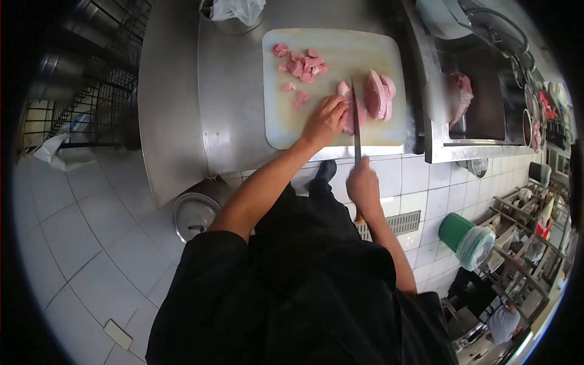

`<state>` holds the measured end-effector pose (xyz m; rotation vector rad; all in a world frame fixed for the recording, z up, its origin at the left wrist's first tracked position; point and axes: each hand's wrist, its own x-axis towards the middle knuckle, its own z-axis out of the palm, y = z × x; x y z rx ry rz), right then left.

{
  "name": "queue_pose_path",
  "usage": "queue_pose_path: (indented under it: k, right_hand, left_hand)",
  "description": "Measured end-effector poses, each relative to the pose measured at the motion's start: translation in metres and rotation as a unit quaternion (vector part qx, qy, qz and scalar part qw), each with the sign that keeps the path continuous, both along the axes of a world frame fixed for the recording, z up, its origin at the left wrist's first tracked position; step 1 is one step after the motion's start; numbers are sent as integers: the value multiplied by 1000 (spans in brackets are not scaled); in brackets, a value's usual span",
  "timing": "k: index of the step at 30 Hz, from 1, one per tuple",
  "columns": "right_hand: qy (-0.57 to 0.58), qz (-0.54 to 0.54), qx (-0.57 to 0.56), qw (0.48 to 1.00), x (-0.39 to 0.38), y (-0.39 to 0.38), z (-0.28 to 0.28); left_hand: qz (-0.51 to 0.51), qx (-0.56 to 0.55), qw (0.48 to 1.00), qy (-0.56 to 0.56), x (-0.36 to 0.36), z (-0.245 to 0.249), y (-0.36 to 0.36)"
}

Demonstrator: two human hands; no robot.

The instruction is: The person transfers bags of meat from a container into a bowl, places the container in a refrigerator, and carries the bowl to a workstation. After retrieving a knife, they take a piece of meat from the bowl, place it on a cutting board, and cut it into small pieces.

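My right hand (363, 182) is closed round the handle of a long knife (356, 118). The blade points away from me, over a piece of raw meat (351, 121) on the white cutting board (277, 131). My left hand (329, 118) presses on that same piece, just left of the blade, its fingers bent and close together. Larger slabs of raw meat (378, 96) lie to the right of the knife. A small heap of cut meat pieces (306, 64) sits on the board's upper left, with a few loose bits below it.
The board rests on a steel counter (234, 109). A metal pot (234, 24) holding a plastic bag stands at the back. Right of the counter, a sink (480, 109) has more meat at its edge. A green bin (459, 234) and a lidded pot (194, 216) stand on the floor.
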<state>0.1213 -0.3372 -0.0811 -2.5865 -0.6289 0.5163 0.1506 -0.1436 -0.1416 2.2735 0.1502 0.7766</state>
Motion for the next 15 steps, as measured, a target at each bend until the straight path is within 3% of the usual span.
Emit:
queue_pose_path:
  k: [4, 8, 12, 15]
  right_hand:
    - [-18, 16, 34, 999, 58, 38, -30]
    - [213, -87, 71, 971, 80, 46, 36]
    - [147, -69, 49, 986, 68, 47, 66]
    - [60, -43, 26, 997, 53, 30, 35]
  left_hand:
    - [0, 7, 1000, -11, 1, -6, 1]
    - [6, -14, 1000, -2, 2, -7, 0]
    - [2, -55, 998, -13, -2, -10, 6]
    - [30, -110, 993, -3, -7, 0, 11]
